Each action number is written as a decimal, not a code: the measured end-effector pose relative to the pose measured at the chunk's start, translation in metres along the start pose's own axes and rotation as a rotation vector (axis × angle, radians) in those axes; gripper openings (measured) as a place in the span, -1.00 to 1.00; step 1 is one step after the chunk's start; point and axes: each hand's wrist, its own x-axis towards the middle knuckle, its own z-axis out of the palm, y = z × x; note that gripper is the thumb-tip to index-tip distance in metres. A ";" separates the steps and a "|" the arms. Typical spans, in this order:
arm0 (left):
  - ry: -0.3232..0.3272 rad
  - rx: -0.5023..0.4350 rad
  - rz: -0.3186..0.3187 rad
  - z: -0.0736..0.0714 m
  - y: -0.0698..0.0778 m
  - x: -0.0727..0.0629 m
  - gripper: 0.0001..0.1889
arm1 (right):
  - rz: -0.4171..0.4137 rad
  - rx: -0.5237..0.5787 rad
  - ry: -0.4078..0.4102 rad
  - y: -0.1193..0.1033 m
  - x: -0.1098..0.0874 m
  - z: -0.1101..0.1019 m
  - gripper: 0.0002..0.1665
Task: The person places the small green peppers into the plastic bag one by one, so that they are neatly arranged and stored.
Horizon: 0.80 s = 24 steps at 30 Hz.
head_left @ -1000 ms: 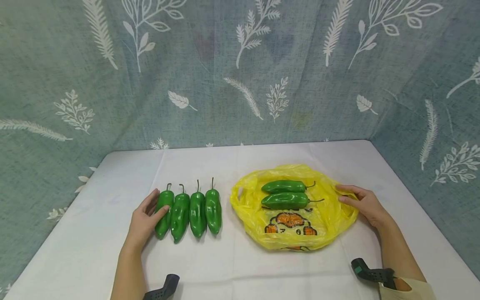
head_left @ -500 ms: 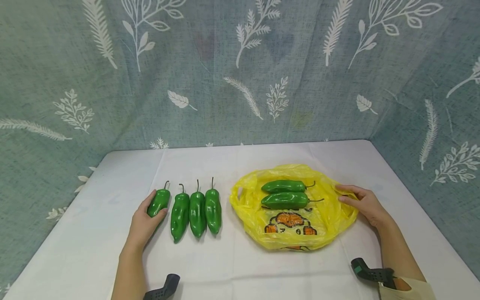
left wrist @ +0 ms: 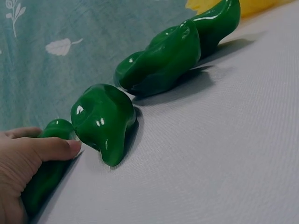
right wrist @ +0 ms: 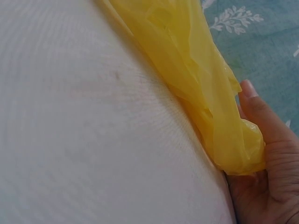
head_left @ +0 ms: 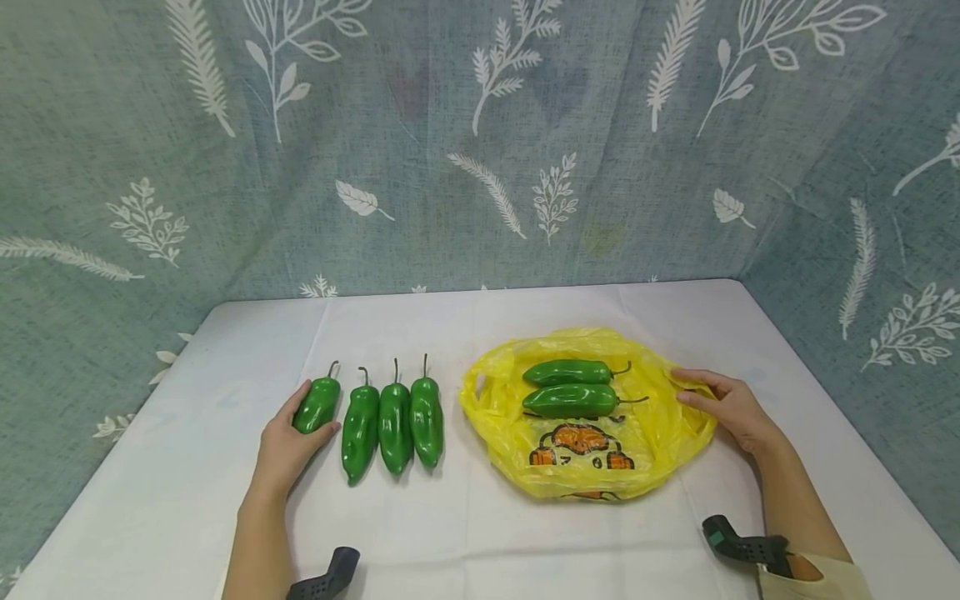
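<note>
In the head view, my left hand (head_left: 282, 450) grips the leftmost green chili pepper (head_left: 318, 405), fingers along its left side and thumb on its right. Its stem points to the back. In the left wrist view, the thumb lies across this pepper, with the thumb tip close to a second pepper (left wrist: 105, 116). On the right, my right hand (head_left: 738, 410) holds the rim of a yellow plastic bag (head_left: 495, 421). Seen from the right wrist, the bag's folded edge (right wrist: 224, 135) sits between thumb and fingers. Two green peppers (head_left: 570, 402) lie on the spread bag, stems to the right.
Right of the left hand, three green peppers (head_left: 395, 429) lie side by side on the white tablecloth (head_left: 480, 550), stems pointing back. A grey-green curtain (head_left: 420, 208) with white leaf prints stands behind and along both sides of the table.
The leftmost pepper has shifted slightly left and back, tilting away from its neighbour, with the left fingers now around it. The right hand and bag have stayed put.
</note>
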 end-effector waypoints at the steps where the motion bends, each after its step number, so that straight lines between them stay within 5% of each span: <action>1: 0.004 0.002 0.000 0.000 0.000 0.000 -0.06 | 0.001 0.002 0.000 0.000 0.000 0.000 -0.32; 16: 0.041 -0.118 -0.011 -0.006 0.001 0.002 -0.11 | 0.019 0.001 0.000 -0.002 0.000 0.000 -0.31; 24: -0.034 -0.187 -0.005 -0.017 0.008 -0.002 -0.12 | 0.017 0.008 0.002 -0.002 -0.001 0.000 -0.32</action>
